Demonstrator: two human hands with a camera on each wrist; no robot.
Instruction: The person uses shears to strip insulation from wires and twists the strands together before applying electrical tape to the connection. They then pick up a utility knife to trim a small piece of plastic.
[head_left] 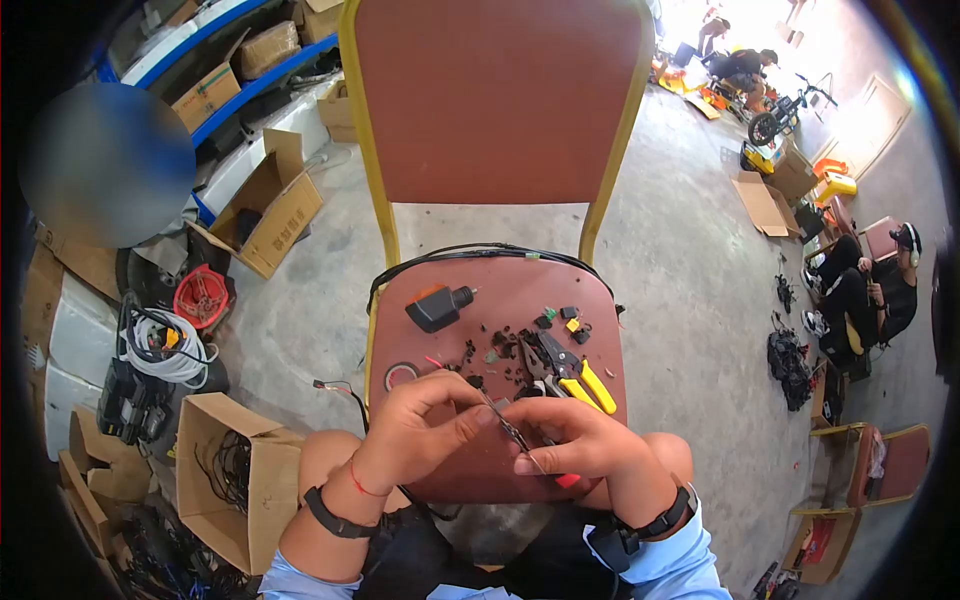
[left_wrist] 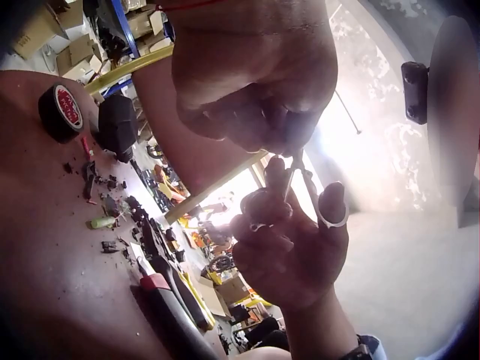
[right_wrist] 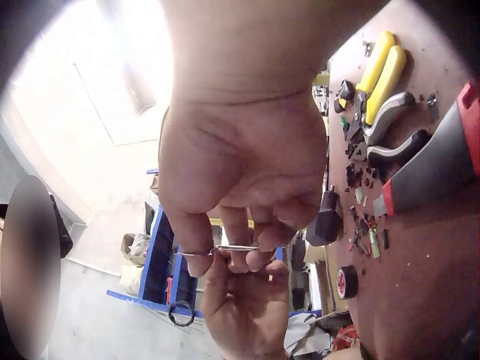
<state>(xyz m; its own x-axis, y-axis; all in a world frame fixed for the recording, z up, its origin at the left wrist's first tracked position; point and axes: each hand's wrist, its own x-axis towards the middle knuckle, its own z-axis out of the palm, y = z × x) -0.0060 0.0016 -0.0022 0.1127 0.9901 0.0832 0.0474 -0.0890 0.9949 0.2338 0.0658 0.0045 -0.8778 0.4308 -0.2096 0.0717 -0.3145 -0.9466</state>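
Both hands meet over the front of a brown chair seat (head_left: 440, 475). My right hand (head_left: 585, 437) holds small metal scissors (head_left: 512, 432); in the left wrist view, the thumb and a finger pass through the scissors' loops. My left hand (head_left: 418, 425) has thumb and forefinger pinched together at the blade end. I cannot tell what small piece is between those fingertips. Beyond the right hand lie yellow-handled pliers (head_left: 590, 385), and a grey and red utility knife (right_wrist: 431, 161) rests on the seat, mostly hidden beneath that hand in the head view.
On the seat are a tape roll (head_left: 402, 377), a black necked block (head_left: 438, 308), several small connectors (head_left: 572, 325) and dark scraps (head_left: 508, 345). A black cable (head_left: 480, 248) runs along its back edge. An open carton (head_left: 225, 480) stands left; a person (head_left: 880, 290) sits at right.
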